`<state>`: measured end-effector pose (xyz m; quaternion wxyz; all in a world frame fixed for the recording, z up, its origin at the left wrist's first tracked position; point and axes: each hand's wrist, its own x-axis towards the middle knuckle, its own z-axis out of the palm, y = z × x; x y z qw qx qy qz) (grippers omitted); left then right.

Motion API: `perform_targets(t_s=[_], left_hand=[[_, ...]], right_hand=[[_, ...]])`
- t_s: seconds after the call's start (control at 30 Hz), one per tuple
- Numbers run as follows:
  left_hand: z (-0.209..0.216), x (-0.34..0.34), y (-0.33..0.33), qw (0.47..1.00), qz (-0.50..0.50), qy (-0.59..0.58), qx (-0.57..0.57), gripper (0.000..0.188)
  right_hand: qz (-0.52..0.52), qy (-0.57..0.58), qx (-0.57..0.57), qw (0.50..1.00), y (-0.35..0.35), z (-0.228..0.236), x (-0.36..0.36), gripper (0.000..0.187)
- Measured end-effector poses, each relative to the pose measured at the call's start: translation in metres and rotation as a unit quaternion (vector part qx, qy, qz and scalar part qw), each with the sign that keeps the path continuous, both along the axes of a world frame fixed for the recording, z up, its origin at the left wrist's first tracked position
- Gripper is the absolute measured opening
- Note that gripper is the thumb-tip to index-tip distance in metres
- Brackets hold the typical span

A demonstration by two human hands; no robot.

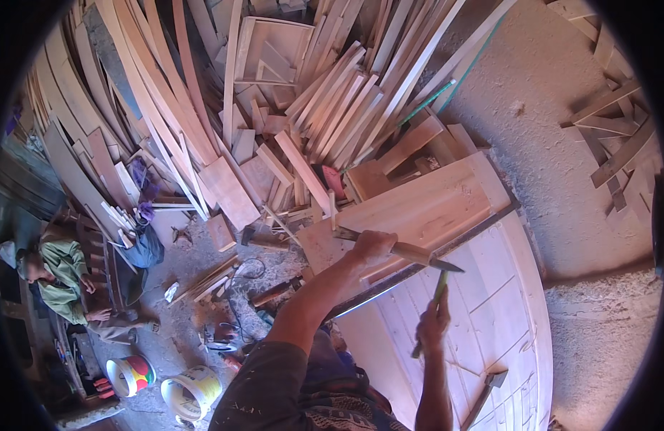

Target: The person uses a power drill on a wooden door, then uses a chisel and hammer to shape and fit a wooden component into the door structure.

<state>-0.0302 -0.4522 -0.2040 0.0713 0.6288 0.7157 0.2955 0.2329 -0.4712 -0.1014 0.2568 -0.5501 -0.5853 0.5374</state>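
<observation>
My left hand (375, 246) is closed around a long tool with a wooden-coloured, broad part (416, 253) and a dark pointed tip; its exact kind is unclear. My right hand (432, 325) grips a slim green stick-like tool (441, 286), whose upper end meets or nearly meets the other tool close to its tip. Both hands are above a large pale wooden panel (483, 316) with straight grooves and a curved-looking edge. A hammer (496, 378) lies on that panel, beside my right forearm. Just beyond my left hand is a recessed wooden panel (432, 208).
Stacked boards and battens (332, 108) fill the far side. At the left sits a person in a green shirt (63, 269). Two paint buckets (192, 394) stand at the lower left. Scrap wood (619, 144) is piled at the far right, on a dusty floor (522, 144).
</observation>
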Motion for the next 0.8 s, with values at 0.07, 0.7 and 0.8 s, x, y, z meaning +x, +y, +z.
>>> perform_targets(t_s=[0.07,0.7,0.8], left_hand=[[-0.001,-0.003,-0.006,1.000,0.011,-0.003,-0.002,0.010],[0.002,-0.066,-0.180,0.316,0.407,-0.720,0.465,0.044],[-0.023,-0.060,-0.166,0.272,0.417,-0.709,0.500,0.050]], right_hand=[[0.019,0.038,-0.022,0.999,0.006,0.012,0.007,0.056],[0.212,0.089,0.009,0.973,-0.026,0.099,-0.045,0.054],[0.259,0.093,0.026,0.961,-0.034,0.106,-0.079,0.053]])
